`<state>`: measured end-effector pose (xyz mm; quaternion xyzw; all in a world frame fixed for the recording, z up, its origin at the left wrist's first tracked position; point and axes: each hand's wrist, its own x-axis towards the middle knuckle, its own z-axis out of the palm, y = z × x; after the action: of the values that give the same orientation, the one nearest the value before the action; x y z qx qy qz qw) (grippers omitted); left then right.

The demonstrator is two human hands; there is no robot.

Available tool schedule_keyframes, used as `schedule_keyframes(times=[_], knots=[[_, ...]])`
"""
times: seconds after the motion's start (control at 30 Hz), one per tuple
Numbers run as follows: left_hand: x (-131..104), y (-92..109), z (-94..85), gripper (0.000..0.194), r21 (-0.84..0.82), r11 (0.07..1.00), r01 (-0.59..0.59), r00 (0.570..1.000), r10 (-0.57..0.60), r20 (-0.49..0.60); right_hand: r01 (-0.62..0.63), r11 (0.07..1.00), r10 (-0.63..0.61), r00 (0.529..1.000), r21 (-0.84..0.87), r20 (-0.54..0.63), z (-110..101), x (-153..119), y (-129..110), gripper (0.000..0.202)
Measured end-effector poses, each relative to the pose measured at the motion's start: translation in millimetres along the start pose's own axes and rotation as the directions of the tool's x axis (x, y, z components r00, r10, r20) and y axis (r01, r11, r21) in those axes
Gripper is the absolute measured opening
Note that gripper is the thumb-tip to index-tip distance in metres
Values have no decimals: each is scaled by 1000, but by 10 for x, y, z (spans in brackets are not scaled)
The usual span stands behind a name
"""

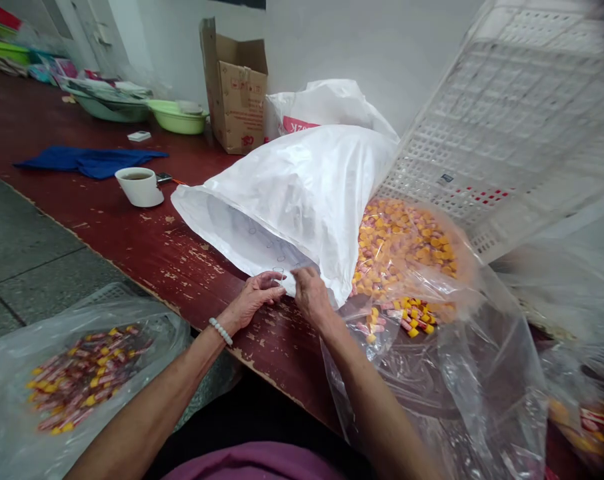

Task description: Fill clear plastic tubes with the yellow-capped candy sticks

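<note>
My left hand (257,295), with a beaded bracelet on its wrist, pinches with thumb and fingers at a small white piece (288,284). From the other side, my right hand (312,293) closes on the same piece, its fingertips partly hidden and slightly blurred. Whether this piece is separate or part of the sack's rim I cannot tell. Just beyond both hands, a large white sack (302,180) lies on its side with its mouth towards me. Thin ring shapes (281,259) show inside the mouth.
Clear plastic holding small yellow-capped pieces (407,247) lies right of the sack, under a tilted white crate (512,120). Another bag of pieces (92,373) is low at left. A cup (139,187), blue cloth (89,160), carton (242,100) and green basin (177,119) stand on the red table (182,260).
</note>
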<state>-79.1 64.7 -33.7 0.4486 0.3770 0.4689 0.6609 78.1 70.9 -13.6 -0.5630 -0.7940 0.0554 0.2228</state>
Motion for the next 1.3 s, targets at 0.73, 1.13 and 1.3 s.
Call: schedule_keyframes(times=[0.73,1.13,1.3], knots=[[17,111,-34,43,-8,996,-86,992,86,96,-87,923,104,994,375,-26,134,-88,-126,37],[-47,93,-163,47,-268,962,57,988,-92,-123,-259,959,272,956,116,-114,300,477,19,25],[-93,156,-317,40,-447,893,49,990,-103,-96,-300,941,316,944,156,-96,405,508,104,17]])
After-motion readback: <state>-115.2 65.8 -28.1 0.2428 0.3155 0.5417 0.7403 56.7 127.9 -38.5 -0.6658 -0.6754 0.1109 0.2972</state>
